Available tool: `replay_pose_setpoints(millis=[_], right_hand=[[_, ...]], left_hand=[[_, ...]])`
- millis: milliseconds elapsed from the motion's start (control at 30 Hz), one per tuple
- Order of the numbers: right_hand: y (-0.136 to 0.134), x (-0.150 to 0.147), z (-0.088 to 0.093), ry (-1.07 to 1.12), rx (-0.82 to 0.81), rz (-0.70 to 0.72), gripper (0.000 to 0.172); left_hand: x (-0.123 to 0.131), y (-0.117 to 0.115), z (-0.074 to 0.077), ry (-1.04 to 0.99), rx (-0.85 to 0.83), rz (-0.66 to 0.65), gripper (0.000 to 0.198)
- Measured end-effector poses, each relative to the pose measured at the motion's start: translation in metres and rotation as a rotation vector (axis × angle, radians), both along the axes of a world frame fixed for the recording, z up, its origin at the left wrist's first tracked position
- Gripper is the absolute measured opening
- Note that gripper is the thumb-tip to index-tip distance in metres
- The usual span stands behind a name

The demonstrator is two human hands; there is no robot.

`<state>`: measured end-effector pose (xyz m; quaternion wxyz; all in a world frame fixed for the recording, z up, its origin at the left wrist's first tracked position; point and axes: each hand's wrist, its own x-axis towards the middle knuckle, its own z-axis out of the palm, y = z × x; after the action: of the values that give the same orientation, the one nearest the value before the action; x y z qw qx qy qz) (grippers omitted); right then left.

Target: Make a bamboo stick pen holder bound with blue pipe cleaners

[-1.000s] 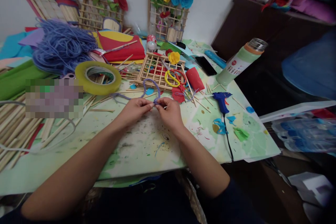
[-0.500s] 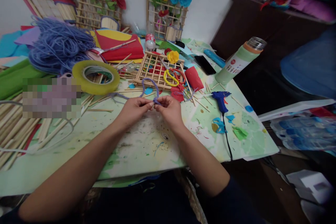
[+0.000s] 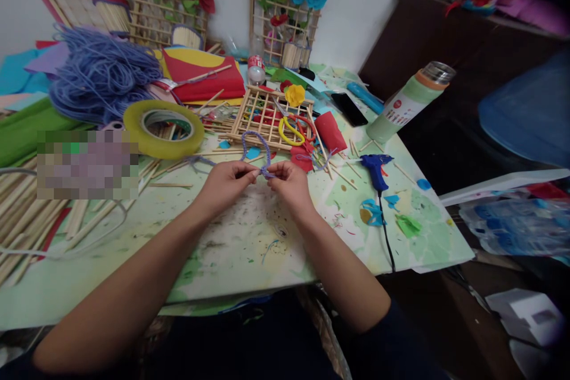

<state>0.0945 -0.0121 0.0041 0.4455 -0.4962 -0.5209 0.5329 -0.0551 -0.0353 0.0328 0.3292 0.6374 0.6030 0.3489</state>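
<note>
Head view, left hand (image 3: 228, 187), right hand (image 3: 291, 186), pinching cord (image 3: 265, 171) (purple)

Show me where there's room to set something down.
Flecked tablecloth lies open between the left forearm and right forearm, and again between the right forearm and the lower black wire. It's crowded beyond both hands, around the stick lattice, and at left, among loose sticks.

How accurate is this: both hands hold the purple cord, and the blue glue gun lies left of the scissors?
Wrong side: the head view shows the glue gun right of the scissors. Left hand and right hand do hold the purple cord.
</note>
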Motion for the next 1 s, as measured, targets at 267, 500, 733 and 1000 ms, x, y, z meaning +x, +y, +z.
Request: replay_pose_setpoints(millis=[267, 500, 733, 1000], right_hand=[[-0.0047, 0.0022, 0.0065, -0.141, 0.079, 0.072, 0.009], [-0.0015, 0.0033, 0.002, -0.198, 0.087, 0.066, 0.01], [-0.0004, 0.0032, 0.0001, -0.23, 0.081, 0.061, 0.014], [-0.0021, 0.002, -0.0013, -0.27, 0.132, 0.043, 0.013]], left_hand=[[0.0007, -0.0011, 0.0015, -0.011, 0.0, 0.018, 0.024], [0.001, -0.0006, 0.0012, -0.036, -0.034, 0.025, 0.024], [0.001, -0.0008, 0.0002, -0.051, -0.051, 0.019, 0.027], [-0.0009, -0.0015, -0.0014, -0.007, -0.025, -0.015, 0.036]])
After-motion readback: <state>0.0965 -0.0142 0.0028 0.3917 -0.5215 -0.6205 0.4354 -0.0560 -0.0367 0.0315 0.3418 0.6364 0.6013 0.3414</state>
